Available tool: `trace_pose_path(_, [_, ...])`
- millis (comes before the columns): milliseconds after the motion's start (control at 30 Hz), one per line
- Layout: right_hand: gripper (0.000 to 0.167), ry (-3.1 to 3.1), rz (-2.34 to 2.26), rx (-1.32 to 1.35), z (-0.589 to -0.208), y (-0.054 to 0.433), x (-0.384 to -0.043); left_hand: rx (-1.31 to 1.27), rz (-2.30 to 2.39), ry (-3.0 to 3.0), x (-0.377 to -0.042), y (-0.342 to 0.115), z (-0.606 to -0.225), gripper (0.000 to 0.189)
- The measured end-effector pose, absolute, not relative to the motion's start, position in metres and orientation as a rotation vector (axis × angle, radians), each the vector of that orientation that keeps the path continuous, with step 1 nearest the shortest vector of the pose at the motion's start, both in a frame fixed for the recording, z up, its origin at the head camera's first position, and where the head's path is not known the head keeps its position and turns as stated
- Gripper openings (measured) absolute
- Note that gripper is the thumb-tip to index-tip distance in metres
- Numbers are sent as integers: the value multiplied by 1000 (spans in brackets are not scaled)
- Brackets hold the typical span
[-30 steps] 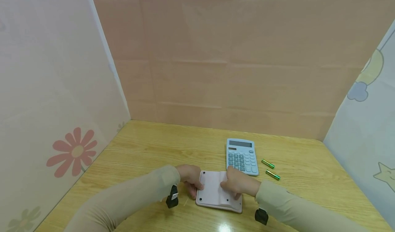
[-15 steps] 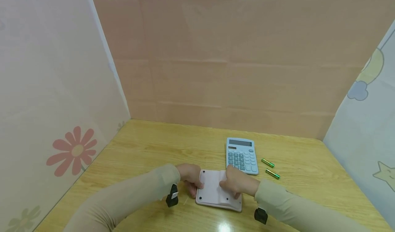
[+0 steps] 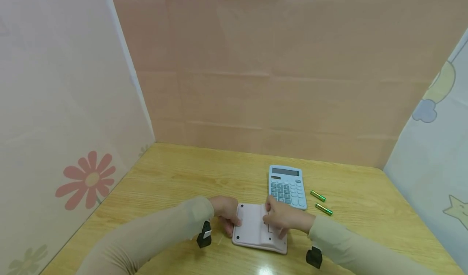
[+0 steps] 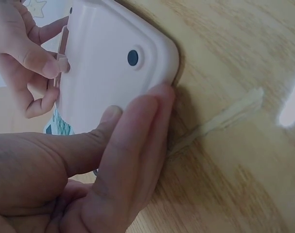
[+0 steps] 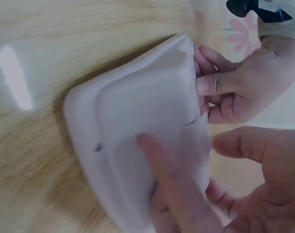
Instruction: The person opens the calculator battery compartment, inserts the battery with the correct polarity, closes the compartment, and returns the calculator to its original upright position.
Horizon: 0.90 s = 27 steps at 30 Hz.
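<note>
A pale pink calculator (image 3: 249, 226) lies face down on the table, its back with dark round feet (image 4: 132, 58) facing up. My left hand (image 3: 226, 212) grips its left edge, thumb on the back and fingers along the side. At the raised right part, my right hand (image 3: 283, 217) pinches the battery cover (image 5: 198, 145) between thumb and fingers. One side of the cover stands up from the back, and a dark gap line shows beside it in the head view. The inside of the battery compartment is hidden.
A light blue calculator (image 3: 287, 185) lies face up just behind the pink one. To its right are two green and gold batteries (image 3: 318, 195). A strip of clear tape (image 4: 220, 119) sticks to the wooden table (image 3: 204, 165) near my left hand. Papered walls stand around the table.
My right hand has shifted slightly right and lifted one side of the battery cover from the calculator's back. The left hand and the calculator stay in place.
</note>
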State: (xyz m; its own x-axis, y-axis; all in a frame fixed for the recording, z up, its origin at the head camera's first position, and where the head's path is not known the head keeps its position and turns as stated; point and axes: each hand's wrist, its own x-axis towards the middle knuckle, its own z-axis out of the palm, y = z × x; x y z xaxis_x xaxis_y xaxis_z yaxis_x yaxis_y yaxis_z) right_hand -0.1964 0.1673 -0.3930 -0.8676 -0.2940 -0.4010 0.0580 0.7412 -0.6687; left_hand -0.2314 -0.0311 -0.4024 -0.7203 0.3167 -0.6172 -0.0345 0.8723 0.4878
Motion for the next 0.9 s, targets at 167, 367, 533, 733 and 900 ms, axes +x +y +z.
trace_pose_path(167, [27, 2363, -1088, -217, -398, 179, -197, 198, 611, 2314, -231, -30, -403, 26])
trace_pose_path(367, [39, 2265, -1183, -325, -400, 190, -198, 209, 619, 2309, -231, -31, -403, 25])
trace_pose_path(533, [55, 2209, -1221, -376, -398, 195, -196, 217, 603, 2319, -231, -31, -402, 26])
trace_pose_path(733, [57, 2253, -1220, -367, -401, 195, -193, 219, 589, 2323, -230, -31, -402, 27])
trace_pose_path(900, [56, 2298, -1215, -379, -401, 194, -191, 212, 591, 2320, -231, -30, -403, 27])
